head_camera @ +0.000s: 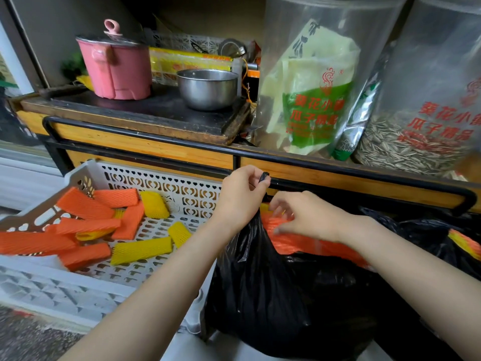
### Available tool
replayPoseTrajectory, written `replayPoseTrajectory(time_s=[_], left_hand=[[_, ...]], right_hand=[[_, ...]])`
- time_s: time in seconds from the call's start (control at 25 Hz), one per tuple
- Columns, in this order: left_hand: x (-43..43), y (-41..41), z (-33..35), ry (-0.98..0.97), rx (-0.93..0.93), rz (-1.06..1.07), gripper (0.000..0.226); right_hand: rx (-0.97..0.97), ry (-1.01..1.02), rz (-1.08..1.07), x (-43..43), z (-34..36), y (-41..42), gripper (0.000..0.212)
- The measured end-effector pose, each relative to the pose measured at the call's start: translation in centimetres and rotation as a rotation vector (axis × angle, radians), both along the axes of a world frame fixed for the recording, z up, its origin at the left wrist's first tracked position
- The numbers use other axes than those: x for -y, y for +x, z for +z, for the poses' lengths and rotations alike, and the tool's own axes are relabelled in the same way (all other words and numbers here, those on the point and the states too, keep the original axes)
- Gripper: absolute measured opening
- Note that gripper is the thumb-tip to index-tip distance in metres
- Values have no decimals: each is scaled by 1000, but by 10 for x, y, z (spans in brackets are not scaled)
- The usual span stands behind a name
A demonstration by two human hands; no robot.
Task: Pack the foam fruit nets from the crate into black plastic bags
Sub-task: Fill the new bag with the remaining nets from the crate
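A white perforated crate (161, 187) at the left holds several orange foam nets (86, 205) and yellow foam nets (141, 250). A black plastic bag (273, 290) hangs at the centre right, its mouth open. My left hand (240, 195) is shut on the bag's handle and lifts it. My right hand (309, 216) reaches into the bag's mouth, fingers spread and resting on the orange nets inside the bag (299, 243).
A second black bag (429, 233) with nets showing lies at the right. Behind stands a wooden shelf with a black rail (338, 165), carrying a pink pot (117, 66), a steel bowl (207, 88) and clear bags of sunflower seeds (406, 144).
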State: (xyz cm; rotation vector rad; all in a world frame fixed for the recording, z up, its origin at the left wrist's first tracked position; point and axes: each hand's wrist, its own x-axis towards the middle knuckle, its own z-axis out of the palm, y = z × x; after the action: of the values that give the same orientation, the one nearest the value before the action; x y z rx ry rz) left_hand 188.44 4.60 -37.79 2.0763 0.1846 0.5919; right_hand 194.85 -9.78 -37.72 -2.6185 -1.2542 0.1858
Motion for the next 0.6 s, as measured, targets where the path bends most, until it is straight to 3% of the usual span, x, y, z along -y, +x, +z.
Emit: replayPoseTrajectory(time_s=[0.12, 0.28, 0.4, 0.6], left_hand=[[-5, -2, 1, 58, -8, 24, 31], [-6, -4, 1, 87, -27, 33, 30], [-3, -6, -1, 142, -52, 17, 14], [5, -13, -3, 344, -61, -55, 11]], right_hand=[[-21, 21, 24, 7, 7, 0, 23], [-17, -21, 18, 13, 8, -2, 33], [40, 49, 9, 16, 11, -2, 36], [150, 140, -64, 22, 21, -2, 33]])
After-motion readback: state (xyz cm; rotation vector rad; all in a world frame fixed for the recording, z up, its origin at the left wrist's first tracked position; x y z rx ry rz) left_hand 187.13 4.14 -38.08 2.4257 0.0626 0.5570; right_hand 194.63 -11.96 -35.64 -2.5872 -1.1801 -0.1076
